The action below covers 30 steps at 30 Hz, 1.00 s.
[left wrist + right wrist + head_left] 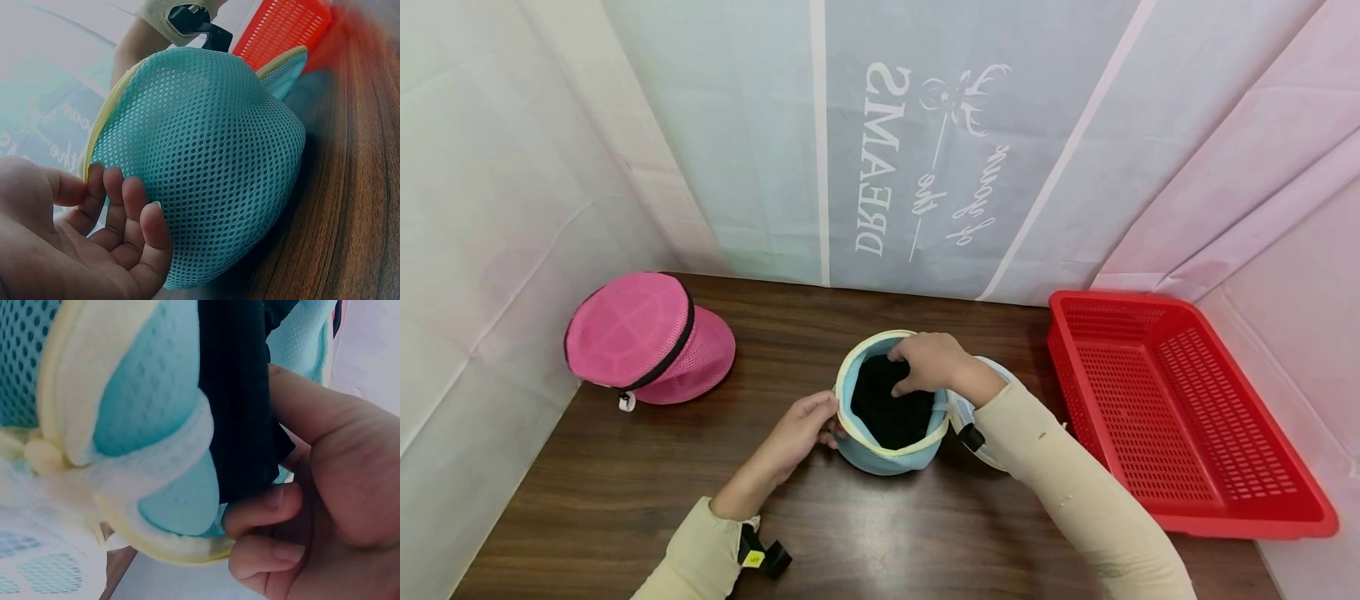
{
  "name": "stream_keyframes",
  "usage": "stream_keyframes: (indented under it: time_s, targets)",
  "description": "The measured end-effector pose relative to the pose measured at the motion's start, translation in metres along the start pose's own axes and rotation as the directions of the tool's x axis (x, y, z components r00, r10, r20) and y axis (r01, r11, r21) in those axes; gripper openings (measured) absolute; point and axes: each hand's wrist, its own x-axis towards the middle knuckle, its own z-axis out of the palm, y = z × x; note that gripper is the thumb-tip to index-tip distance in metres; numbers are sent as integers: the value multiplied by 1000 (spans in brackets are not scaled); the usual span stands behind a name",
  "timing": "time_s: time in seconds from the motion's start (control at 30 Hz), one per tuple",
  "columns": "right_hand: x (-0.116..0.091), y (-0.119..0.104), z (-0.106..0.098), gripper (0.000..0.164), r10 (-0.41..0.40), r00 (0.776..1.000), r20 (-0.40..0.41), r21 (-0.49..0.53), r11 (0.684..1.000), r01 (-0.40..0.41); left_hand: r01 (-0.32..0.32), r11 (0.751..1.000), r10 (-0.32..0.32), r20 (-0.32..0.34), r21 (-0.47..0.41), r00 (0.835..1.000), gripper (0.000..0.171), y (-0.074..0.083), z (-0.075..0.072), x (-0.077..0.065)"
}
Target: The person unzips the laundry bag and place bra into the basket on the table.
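A light-blue mesh laundry bag [887, 461] with pale yellow trim stands unzipped on the table, its round lid [1003, 367] folded out to the right. Bunched black cloth [880, 417] fills much of the inside. My left hand [805, 429] pinches the yellow rim [94, 137] between thumb and forefinger, the other fingers curled against the mesh wall. Reaching in from the right, my right hand [932, 362] has its thumb and bent fingers about the black cloth [240, 412], close to the bag's inner wall. Part of the lid is hidden under the right sleeve.
A pink mesh laundry bag [632, 333] with a black zipper band stands at the left of the wooden table [775, 333]. On the right lies a red plastic basket [1247, 527] with slotted walls. A printed curtain [760, 150] hangs behind the table.
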Motion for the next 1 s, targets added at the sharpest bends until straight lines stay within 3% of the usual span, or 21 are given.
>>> stream_keyframes:
  time_s: [0.47,0.8,1.0]
  targets:
    - [-5,4,3,51,-90,989,-114,-22,996,88,-3,1000,3,3,1,1000,28,1,0,0]
    - [2,3,7,35,-28,997,-73,-38,999,25,-11,1000,11,1,12,1000,29,3,1,-1]
    - [1,0,7,29,-54,996,-68,-52,997,51,-8,1000,8,6,9,1000,29,3,1,0]
